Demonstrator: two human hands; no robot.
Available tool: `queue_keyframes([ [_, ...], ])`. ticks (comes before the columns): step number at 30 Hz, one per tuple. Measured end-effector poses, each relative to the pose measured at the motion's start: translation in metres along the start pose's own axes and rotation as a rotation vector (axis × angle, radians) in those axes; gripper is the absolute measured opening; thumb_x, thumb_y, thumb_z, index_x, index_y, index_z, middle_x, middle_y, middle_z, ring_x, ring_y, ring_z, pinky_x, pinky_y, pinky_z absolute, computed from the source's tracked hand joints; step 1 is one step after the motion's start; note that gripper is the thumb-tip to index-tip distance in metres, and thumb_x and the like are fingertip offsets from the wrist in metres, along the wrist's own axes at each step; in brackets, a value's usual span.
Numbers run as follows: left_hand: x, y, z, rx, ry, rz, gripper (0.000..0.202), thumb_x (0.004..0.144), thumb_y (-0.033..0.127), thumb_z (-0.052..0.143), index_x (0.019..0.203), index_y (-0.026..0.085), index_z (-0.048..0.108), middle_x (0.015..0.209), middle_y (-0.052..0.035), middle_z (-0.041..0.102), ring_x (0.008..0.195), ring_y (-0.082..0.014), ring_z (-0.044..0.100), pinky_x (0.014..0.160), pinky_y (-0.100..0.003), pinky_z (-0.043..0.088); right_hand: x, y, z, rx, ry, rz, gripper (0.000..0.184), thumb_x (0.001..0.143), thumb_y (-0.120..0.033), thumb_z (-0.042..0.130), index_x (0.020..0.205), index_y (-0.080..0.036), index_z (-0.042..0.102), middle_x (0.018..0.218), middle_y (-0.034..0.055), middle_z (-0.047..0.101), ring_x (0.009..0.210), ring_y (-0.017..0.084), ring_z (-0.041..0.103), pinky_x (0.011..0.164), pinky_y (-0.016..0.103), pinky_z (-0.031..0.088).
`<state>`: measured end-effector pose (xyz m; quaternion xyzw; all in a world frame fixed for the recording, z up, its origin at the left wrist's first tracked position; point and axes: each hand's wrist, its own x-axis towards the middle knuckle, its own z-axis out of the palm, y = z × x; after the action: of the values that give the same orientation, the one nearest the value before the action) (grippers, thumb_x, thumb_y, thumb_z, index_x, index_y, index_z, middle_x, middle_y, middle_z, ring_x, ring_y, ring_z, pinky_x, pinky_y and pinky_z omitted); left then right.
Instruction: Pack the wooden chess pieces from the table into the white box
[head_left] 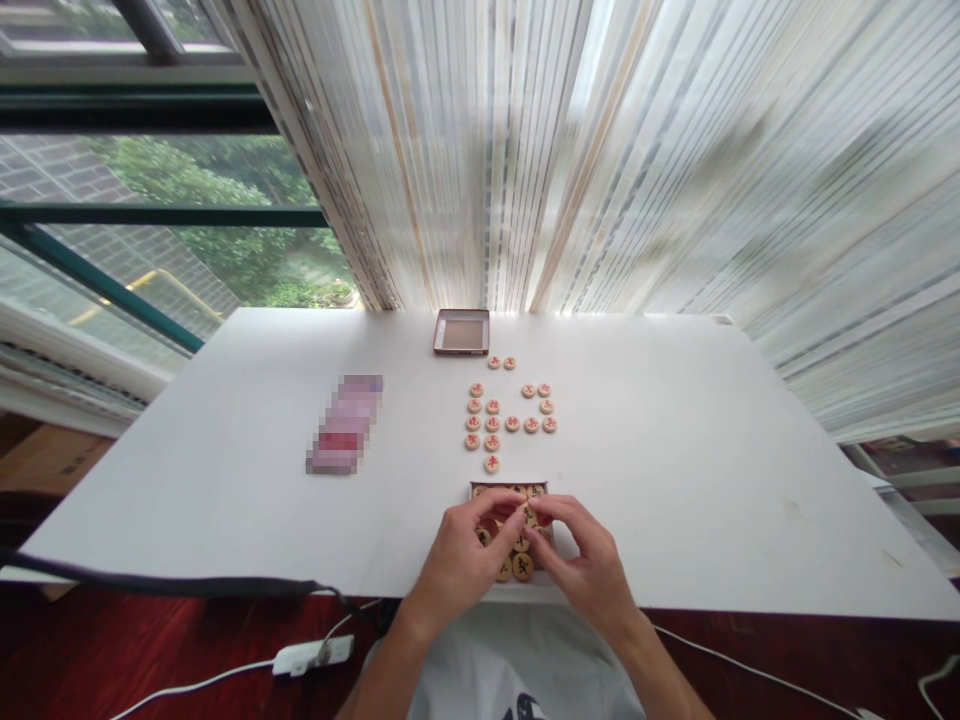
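Head view, clock centred on the box: the open box [541, 577], packed with black-lettered pieces [523, 567], is sitting at the tabletop's [712, 460] 6 o'clock edge, against the person. Left hand [461, 552] is coming in from 8, right hand [592, 560] from 4. Both grips are meeting around one piece [529, 513] over the box; can't tell if either is actually clamping it.

Risks: fingertips are crowding each other and hiding contact, so the piece could be slipping or neighbours getting nudged. A wrist pushing the box toward 6 could be tipping it off the edge. Overreaching at 12 could be knocking the lowest red piece [491, 464], sitting just past the rim.

Room: red pieces [512, 424] are filling 12, a shallow tray [462, 334] is standing beyond them, a pixelated item [345, 425] is lying at 10. Widest stretch is running toward 2–3.
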<state>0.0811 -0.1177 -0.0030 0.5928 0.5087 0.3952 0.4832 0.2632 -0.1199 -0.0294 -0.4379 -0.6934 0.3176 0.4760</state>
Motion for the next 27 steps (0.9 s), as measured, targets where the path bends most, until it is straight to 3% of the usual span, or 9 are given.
queue_keyframes([
  [8, -0.001, 0.004, 0.001, 0.073, 0.002, 0.012, 0.018, 0.097, 0.035, 0.063, 0.106, 0.022, 0.074, 0.101, -0.0029, 0.077, 0.085, -0.0163, 0.071, 0.079, -0.026, 0.058, -0.006, 0.003, -0.003, 0.242, -0.069, 0.207, 0.019, 0.097, -0.026, 0.065, 0.115, -0.026, 0.07, 0.107, 0.0067, 0.072, 0.099, 0.022, 0.069, 0.088, 0.036, 0.059],
  [15, -0.003, 0.006, -0.001, 0.143, -0.062, 0.124, 0.022, 0.093, 0.025, 0.069, 0.116, 0.026, 0.07, 0.11, -0.0007, 0.074, 0.094, -0.0157, 0.069, 0.086, -0.026, 0.055, -0.005, 0.006, -0.002, 0.433, 0.008, 0.425, 0.014, 0.092, -0.033, 0.074, 0.101, -0.023, 0.073, 0.099, 0.0056, 0.074, 0.093, 0.02, 0.071, 0.083, 0.029, 0.059],
  [19, -0.002, 0.001, -0.002, 0.19, -0.044, 0.194, 0.025, 0.093, 0.019, 0.07, 0.116, 0.026, 0.069, 0.111, -0.0013, 0.072, 0.102, -0.0166, 0.068, 0.092, -0.028, 0.053, -0.004, 0.006, -0.001, 0.457, 0.03, 0.476, 0.016, 0.089, -0.035, 0.077, 0.097, -0.022, 0.073, 0.093, 0.0043, 0.074, 0.086, 0.019, 0.071, 0.078, 0.027, 0.058],
  [27, -0.001, -0.006, -0.002, 0.217, -0.04, 0.275, 0.024, 0.094, 0.024, 0.07, 0.118, 0.026, 0.069, 0.102, -0.0011, 0.073, 0.088, -0.0148, 0.068, 0.083, -0.027, 0.054, 0.002, -0.006, -0.003, 0.446, 0.003, 0.53, 0.021, 0.092, -0.042, 0.073, 0.093, -0.021, 0.071, 0.079, 0.0018, 0.071, 0.07, 0.015, 0.066, 0.068, 0.024, 0.056],
])
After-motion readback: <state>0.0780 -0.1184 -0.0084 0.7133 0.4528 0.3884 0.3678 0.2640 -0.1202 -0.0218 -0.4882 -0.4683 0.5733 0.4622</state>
